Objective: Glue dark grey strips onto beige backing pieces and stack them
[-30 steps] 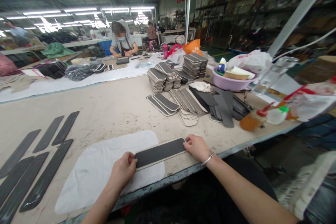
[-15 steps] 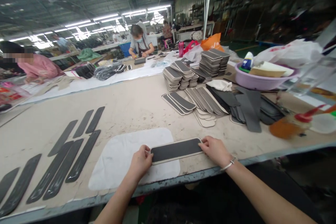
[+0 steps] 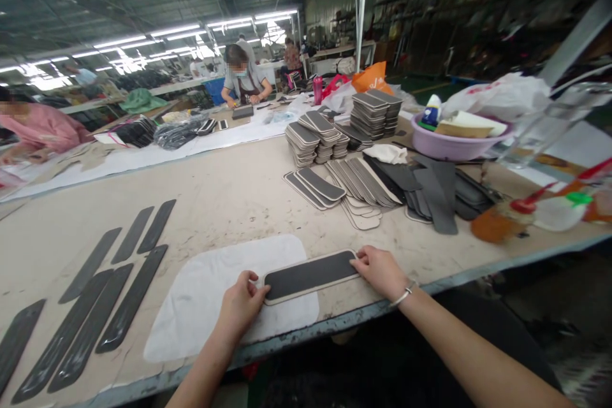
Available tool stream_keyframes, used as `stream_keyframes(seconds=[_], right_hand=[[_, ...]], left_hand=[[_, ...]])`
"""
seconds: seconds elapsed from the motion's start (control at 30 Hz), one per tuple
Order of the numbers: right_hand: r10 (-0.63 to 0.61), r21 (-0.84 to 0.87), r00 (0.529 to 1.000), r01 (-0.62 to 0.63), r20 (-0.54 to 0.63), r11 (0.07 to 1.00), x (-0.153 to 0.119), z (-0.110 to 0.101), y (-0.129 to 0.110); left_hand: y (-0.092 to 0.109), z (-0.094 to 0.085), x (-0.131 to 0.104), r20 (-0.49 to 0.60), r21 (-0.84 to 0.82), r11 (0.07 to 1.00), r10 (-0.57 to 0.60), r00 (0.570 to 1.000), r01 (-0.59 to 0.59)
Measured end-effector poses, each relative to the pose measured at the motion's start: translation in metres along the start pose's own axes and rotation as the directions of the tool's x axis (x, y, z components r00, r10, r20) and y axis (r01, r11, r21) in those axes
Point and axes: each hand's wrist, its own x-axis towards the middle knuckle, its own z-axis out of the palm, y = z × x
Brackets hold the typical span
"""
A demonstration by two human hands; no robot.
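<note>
A long dark grey panel with a pale beige border (image 3: 310,276) lies over the right part of a white sheet (image 3: 191,306) near the table's front edge. At the panel's left end, my left hand (image 3: 241,306) has its thumb on the border and its fingers curled beside it. My right hand (image 3: 382,273), with a bracelet at the wrist, pinches the opposite end between thumb and fingers. Several glossy dark strips (image 3: 134,299) lie slanted on the table to the left.
Stacks of grey panels (image 3: 375,113), a fanned row of pieces (image 3: 363,182) and dark strips (image 3: 442,197) lie beyond my right hand. A purple basin (image 3: 454,145), an orange bottle (image 3: 497,223) and a white bottle with green cap (image 3: 557,211) stand right. A co-worker (image 3: 243,80) works across the table.
The view has swung slightly right, so things appear shifted left. Both hands stay at the panel's ends; my left hand's fingers look a little more apart from its edge.
</note>
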Motion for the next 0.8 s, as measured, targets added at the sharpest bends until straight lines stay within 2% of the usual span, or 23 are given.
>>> stream_keyframes(seconds=[0.07,0.1,0.2,0.27,0.33,0.6,0.8], right_hand=[[0.000,0.004,1.000,0.000,-0.003,1.000,0.000,0.000,0.000],[0.000,0.002,1.000,0.000,-0.005,1.000,0.001,0.000,0.001],[0.014,0.001,1.000,-0.014,-0.003,1.000,0.002,0.000,0.001],[0.024,0.013,1.000,-0.024,0.011,1.000,0.002,0.000,0.001],[0.025,0.026,0.999,-0.025,0.021,0.999,0.002,0.000,0.001],[0.045,0.046,0.999,-0.045,0.000,0.998,0.002,0.000,-0.001],[0.049,0.013,0.999,-0.049,-0.009,0.999,0.003,0.000,-0.003]], left_hand=[[-0.010,0.000,-0.007,-0.069,-0.006,0.991,0.130,0.989,-0.131],[-0.014,0.000,-0.010,-0.098,-0.016,0.974,0.225,0.969,-0.228],[-0.023,0.000,-0.019,-0.122,-0.021,0.865,0.495,0.860,-0.501],[-0.025,-0.001,-0.021,-0.093,0.000,0.801,0.596,0.797,-0.599],[-0.025,0.000,-0.020,-0.076,0.019,0.772,0.635,0.769,-0.635],[-0.030,0.004,-0.014,-0.120,0.040,0.734,0.677,0.726,-0.678],[-0.030,0.004,-0.012,-0.114,0.011,0.727,0.683,0.722,-0.686]])
